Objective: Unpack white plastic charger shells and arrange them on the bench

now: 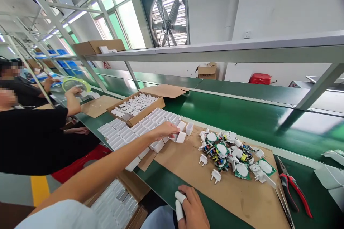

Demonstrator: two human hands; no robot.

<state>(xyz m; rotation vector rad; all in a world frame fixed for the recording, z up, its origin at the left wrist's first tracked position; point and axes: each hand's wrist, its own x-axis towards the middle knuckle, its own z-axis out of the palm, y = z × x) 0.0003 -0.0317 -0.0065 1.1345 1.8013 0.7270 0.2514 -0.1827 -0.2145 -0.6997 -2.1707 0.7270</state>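
My left hand (166,130) reaches across to the right end of the rows of white plastic housings (146,125), its fingers pinched on a white housing (181,137). My right hand (194,209) is at the near table edge, holding nothing, fingers apart, with white covers on two of them. Brown cardboard (188,161) lies under a pile of green circuit boards (221,150) with white plug parts. Two loose white plug pieces, one (203,159) and another (215,176), lie left of and in front of the pile.
Red-handled pliers (291,186) and metal tweezers (283,204) lie right of the cardboard. A carton of white parts (135,107) stands behind the housings. More housings (116,204) sit in a box below. A person in black (32,136) works at the left. A shelf rail (215,52) crosses above.
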